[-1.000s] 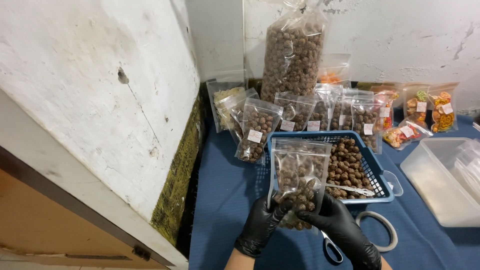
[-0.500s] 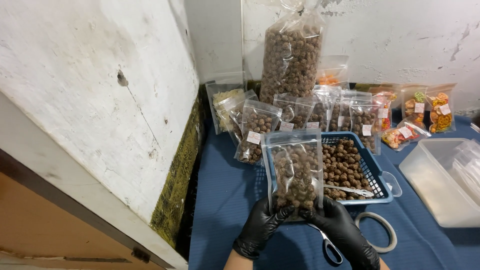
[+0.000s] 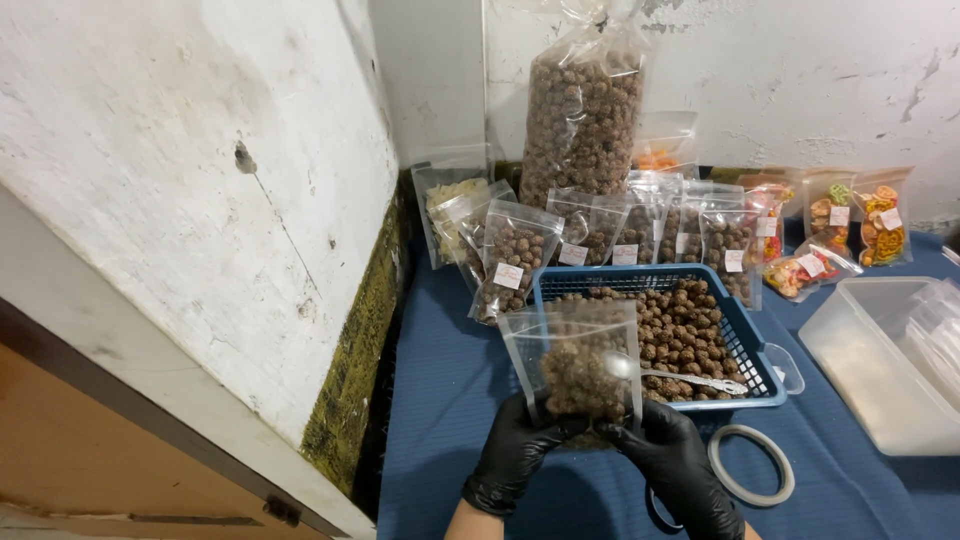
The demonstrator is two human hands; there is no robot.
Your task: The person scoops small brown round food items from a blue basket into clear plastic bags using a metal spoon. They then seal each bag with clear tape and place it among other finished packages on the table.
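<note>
At the near edge of the blue-covered counter (image 3: pixel 440 400), the left hand (image 3: pixel 510 455) in a black glove has its fingers closed on the lower left corner of a clear pouch (image 3: pixel 578 360); the right hand (image 3: pixel 672 460), also gloved, grips the lower right corner. The pouch is held upright, at 12 o'clock from both hands, in front of the blue basket (image 3: pixel 760 380). Compared with a second ago, the pouch sits lower and the brown balls have settled into a clump at its bottom, leaving the upper part clear; the contents appear shaken down. To the right, a spoon (image 3: pixel 690 378) lies on the balls in the basket, and a tape ring (image 3: pixel 752 464) rests at 3 o'clock from the right hand. Filled pouches (image 3: pixel 515 262) stand at 12 o'clock along the wall.
</note>
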